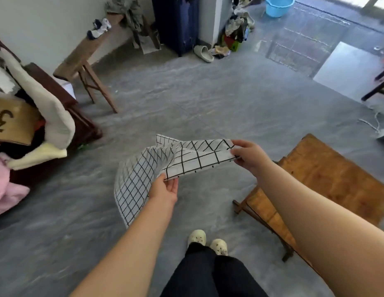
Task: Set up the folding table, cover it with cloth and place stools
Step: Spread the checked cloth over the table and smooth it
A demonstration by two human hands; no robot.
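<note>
A white cloth [195,160] with a black grid pattern hangs folded in the air in front of me, above the grey floor. My left hand [165,190] pinches its near left corner from below. My right hand [247,156] grips its right edge. A loose flap of the cloth droops down to the left of my left hand. The wooden folding table [328,174] stands unfolded to my right, its brown top bare and its legs showing beneath; my right forearm crosses in front of it.
A long wooden bench [88,53] with socks and clothes stands along the back left wall. A dark chair piled with bedding and a cardboard box [13,121] is at the left. A slipper [204,52], a dark suitcase and a blue basin [277,5] lie at the back.
</note>
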